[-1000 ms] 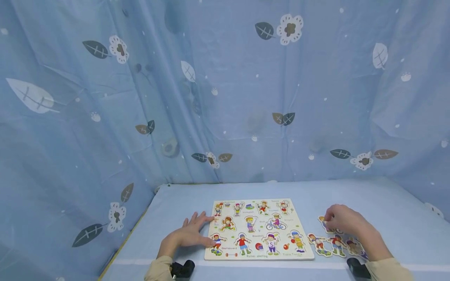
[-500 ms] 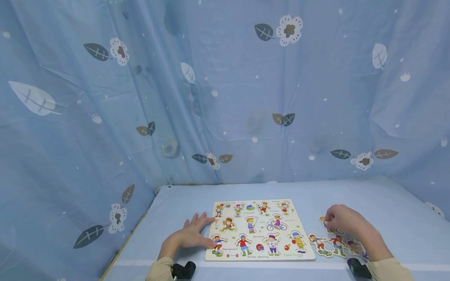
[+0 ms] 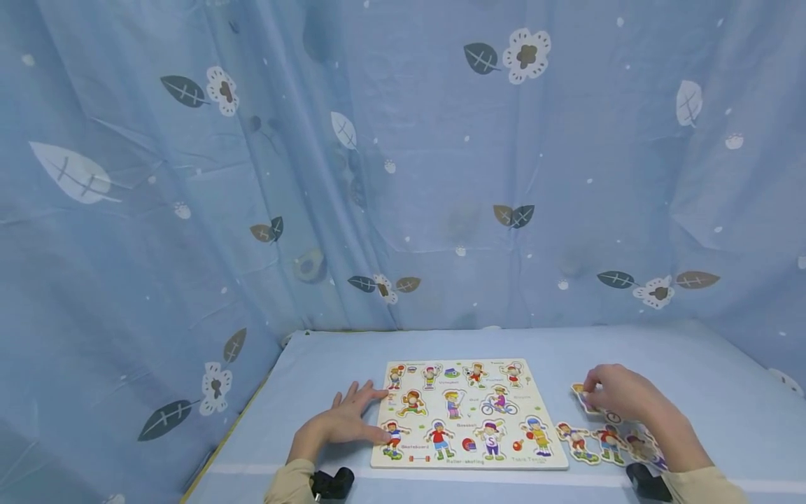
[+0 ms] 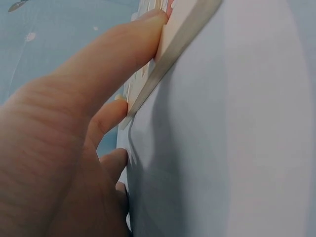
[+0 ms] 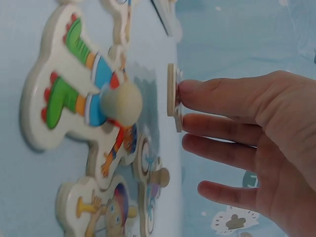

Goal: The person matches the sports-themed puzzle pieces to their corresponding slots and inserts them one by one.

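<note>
A white puzzle board point(image 3: 469, 413) printed with sports figures lies on the table in the head view. My left hand point(image 3: 345, 420) rests at its left side, fingers spread; in the left wrist view the thumb point(image 4: 118, 52) lies on the board's edge. To the right of the board, my right hand point(image 3: 620, 392) pinches a flat puzzle piece point(image 5: 171, 91) between thumb and fingers. The right wrist view shows that piece edge-on, raised off the table, its picture mostly hidden. Below it lie a roller-skater piece point(image 5: 59, 94) with a round knob and a bicycle piece point(image 5: 143, 160).
Several loose pieces lie right of the board, among them a skateboarder piece point(image 3: 576, 444) next to the roller-skater. A blue patterned curtain point(image 3: 441, 175) hangs behind and left of the table. The light-blue tablecloth point(image 3: 340, 350) covers the tabletop.
The head view has shifted slightly. The puzzle piece under my right fingers has tilted and come up a little, showing more of the bicycle piece's wheel. The left hand keeps its place on the board.
</note>
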### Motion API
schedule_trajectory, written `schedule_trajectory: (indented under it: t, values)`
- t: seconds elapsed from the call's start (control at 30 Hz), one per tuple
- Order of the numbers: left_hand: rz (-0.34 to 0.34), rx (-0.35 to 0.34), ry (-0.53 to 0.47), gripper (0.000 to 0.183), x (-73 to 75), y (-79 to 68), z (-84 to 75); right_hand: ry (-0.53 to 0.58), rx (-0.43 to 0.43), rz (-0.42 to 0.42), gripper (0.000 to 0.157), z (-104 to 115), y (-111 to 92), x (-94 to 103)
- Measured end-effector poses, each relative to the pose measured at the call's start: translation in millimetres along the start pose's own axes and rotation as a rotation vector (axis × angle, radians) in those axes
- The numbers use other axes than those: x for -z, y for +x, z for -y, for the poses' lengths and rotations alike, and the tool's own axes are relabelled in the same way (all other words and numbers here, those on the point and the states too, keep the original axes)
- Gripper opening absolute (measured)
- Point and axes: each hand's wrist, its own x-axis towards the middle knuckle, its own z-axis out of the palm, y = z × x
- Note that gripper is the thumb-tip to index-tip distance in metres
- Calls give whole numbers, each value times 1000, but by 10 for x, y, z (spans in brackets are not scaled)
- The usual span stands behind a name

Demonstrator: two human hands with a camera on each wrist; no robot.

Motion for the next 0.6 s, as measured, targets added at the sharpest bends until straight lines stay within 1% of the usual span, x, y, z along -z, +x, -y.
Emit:
schedule_trajectory:
  t: [0.23, 0.47, 0.6]
  values:
    - [3, 0, 5, 87, 8, 1, 27, -27, 24, -38, 13, 138, 19, 28]
    - [5, 6, 4, 87, 16, 8, 14, -8, 21, -48, 13, 270, 26, 63]
    - [11, 1, 3, 86, 7, 12, 7, -14, 38, -62, 12, 356, 26, 64]
